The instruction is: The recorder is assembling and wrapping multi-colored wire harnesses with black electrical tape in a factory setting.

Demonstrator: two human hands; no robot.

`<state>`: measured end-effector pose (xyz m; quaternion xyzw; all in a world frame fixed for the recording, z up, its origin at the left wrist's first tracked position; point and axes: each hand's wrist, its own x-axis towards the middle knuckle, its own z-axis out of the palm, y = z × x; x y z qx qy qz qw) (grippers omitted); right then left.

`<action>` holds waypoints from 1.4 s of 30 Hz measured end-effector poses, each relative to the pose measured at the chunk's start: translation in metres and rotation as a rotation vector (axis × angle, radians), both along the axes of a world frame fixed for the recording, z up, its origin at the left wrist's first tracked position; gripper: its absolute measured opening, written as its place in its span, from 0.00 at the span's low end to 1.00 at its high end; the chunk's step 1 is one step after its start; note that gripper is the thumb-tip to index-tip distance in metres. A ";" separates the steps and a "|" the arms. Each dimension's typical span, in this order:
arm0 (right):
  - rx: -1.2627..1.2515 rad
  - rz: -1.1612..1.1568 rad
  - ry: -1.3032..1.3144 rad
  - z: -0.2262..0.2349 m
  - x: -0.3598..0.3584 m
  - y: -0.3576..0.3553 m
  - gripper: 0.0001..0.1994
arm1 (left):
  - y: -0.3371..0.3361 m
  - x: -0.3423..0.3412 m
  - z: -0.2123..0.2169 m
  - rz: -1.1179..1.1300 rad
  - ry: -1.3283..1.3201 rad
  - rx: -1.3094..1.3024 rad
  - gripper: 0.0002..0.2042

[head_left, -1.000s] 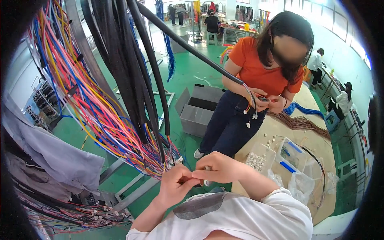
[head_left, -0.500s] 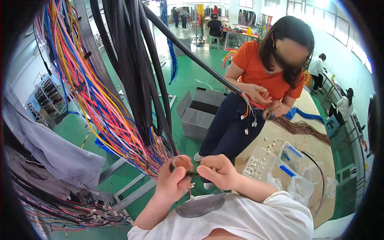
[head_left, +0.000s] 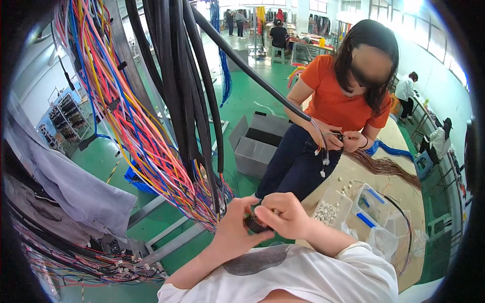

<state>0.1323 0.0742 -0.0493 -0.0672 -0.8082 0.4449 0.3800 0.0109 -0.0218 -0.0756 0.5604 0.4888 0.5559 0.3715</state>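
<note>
dark connector (head_left: 255, 223) mostly hidden by fingers (head_left: 270, 214)

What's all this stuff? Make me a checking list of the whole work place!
Surface: tan worktable at right, partly covered.
Job's things: small dark connector pinched between both hands, at the loose ends of the coloured wire bundle.
Clutter: clear trays of small white parts; brown wire strands on the table; open grey box on the green floor.
Grippers: left hand and right hand both closed on the connector.
Cables: thick black cables hang beside the coloured ones.
Surroundings: person in an orange shirt handling wires; others work farther back.
</note>
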 end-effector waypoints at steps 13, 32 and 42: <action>0.033 0.101 0.020 0.004 0.003 0.000 0.14 | 0.005 -0.007 0.006 -0.059 -0.243 -0.258 0.23; -0.331 0.244 -0.034 0.018 0.018 0.012 0.17 | -0.015 -0.009 0.007 -0.148 -0.302 0.064 0.16; -0.087 0.133 0.007 0.015 0.007 0.003 0.15 | 0.009 -0.010 0.011 -0.001 0.022 -0.087 0.23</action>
